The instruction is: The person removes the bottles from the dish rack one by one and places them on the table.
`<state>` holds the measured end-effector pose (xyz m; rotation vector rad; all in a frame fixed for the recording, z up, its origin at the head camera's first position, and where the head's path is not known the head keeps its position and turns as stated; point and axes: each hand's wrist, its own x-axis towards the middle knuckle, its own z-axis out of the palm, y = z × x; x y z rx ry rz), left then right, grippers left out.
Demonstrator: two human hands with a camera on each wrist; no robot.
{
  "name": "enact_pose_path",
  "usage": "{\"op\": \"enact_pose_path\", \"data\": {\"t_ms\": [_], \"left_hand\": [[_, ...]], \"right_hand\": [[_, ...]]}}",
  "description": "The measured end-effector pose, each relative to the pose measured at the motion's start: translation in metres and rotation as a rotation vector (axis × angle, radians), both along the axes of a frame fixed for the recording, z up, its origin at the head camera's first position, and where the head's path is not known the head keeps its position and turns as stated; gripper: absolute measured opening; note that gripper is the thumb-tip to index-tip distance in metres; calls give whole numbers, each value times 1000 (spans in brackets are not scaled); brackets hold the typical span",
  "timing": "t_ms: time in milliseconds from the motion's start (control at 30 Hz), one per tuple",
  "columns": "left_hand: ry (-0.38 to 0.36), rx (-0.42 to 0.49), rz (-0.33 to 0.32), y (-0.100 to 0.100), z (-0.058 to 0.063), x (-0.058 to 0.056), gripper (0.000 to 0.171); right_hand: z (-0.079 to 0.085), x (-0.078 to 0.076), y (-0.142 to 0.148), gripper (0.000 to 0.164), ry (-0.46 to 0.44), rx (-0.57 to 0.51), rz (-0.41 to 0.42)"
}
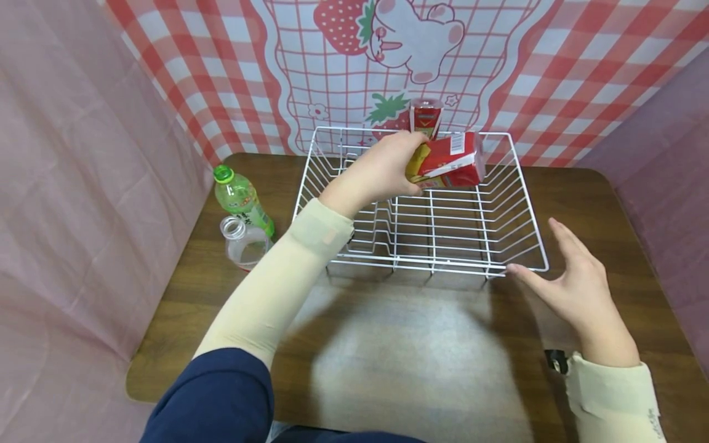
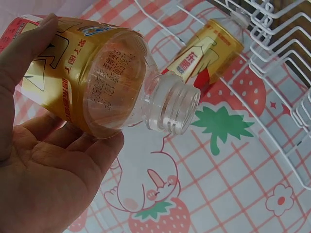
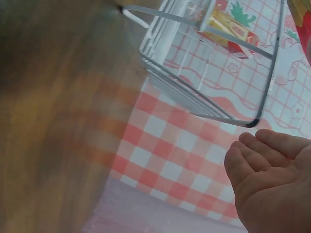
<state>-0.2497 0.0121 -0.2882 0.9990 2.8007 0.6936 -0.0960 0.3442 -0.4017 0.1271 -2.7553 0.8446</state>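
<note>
Handling of a thin-walled plastic drink bottle. The left hand [image 1: 382,166] has thumb and fingers parted to the bottle's width and holds the red-and-gold drink bottle [image 1: 451,161] by its labelled body, tilted above the white wire dish rack [image 1: 443,262]. The clear, uncapped neck [image 2: 175,104] points back toward the wrist. With no liquid visible in the transparent shoulder, the bottle is probably empty and light; its wall should be springy, denting under a hard squeeze but unlikely to break. The smooth label [image 2: 68,63] may slip a little if gripped loosely; a moderate hold around the mid-body seems best, leaving neck and base free. A similar bottle [image 2: 209,48] stands neck-down at the rack's rear. The right hand [image 1: 578,286] holds nothing, fingers extended and thumb spread near the front right corner; contact there cannot be told.
</note>
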Motion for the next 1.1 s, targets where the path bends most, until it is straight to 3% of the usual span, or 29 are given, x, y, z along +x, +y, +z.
{"op": "enact_pose_path", "data": {"t_ms": [667,1100], "left_hand": [[15,-68,-41,6,-9,13,70],[81,-158,-68,13,-10,20,72]], "right_hand": [[31,-4,-17,107,93,17,49],[46,-6,-26,110,122,49,96]]}}
